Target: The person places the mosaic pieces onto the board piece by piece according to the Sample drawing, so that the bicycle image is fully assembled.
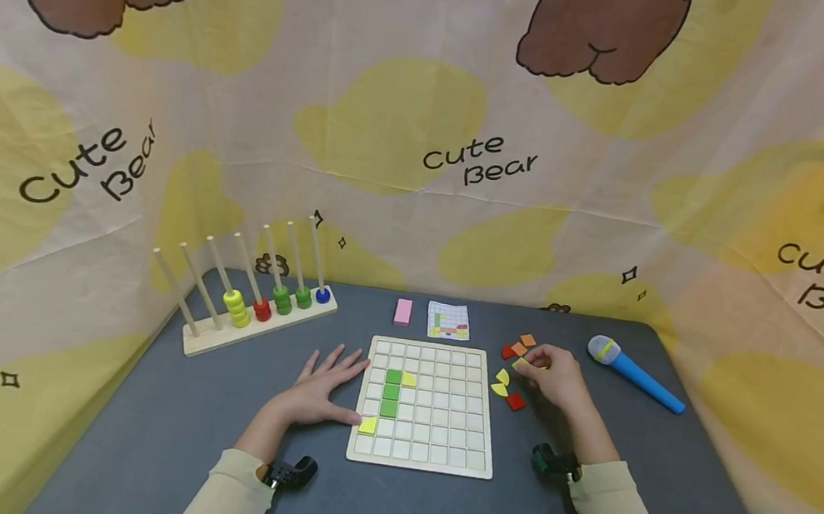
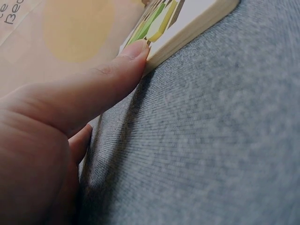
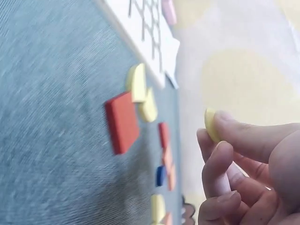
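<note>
A pale grid board (image 1: 441, 409) lies on the table, bearing a column of green squares (image 1: 391, 392) plus a yellow piece (image 1: 409, 380) beside its top and another yellow piece (image 1: 367, 426) near the left edge. My left hand (image 1: 315, 391) is spread at that edge; in the left wrist view its thumb (image 2: 108, 77) touches the board's side. To the right of the board, my right hand (image 1: 556, 378) pinches a small yellow piece (image 3: 211, 124) between thumb and fingertips, raised over the table. Loose yellow pieces (image 1: 501, 383) and a red square (image 1: 515, 402) lie nearby.
Behind the board are a pink block (image 1: 402, 312) and a pattern card (image 1: 448, 321). A bead counting rack (image 1: 265, 325) stands at back left; a blue toy microphone (image 1: 640, 377) lies at right. Orange pieces (image 1: 527, 339) and another red piece (image 1: 507, 352) lie beyond the right hand.
</note>
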`<state>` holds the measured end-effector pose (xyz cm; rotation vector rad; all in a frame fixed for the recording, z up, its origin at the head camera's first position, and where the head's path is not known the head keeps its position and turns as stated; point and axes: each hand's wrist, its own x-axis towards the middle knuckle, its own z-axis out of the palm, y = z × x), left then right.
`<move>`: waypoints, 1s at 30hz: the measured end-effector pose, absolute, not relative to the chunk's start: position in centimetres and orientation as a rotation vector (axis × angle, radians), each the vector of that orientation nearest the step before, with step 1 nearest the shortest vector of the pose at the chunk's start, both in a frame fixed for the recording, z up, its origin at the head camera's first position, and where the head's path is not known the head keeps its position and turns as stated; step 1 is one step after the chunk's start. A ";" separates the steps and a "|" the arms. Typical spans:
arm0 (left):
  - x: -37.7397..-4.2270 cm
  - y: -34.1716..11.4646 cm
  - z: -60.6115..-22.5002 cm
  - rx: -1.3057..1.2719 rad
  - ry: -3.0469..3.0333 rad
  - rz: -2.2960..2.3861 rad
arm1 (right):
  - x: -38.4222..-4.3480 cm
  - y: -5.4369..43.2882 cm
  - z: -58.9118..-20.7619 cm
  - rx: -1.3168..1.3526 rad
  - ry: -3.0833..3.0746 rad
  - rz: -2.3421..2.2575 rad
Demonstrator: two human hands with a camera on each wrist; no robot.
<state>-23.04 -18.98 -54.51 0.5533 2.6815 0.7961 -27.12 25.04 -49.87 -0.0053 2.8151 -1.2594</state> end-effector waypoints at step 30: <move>-22.9 -19.0 -54.6 0.559 2.690 0.806 | -24.8 17.0 -47.9 -0.279 2.616 -1.450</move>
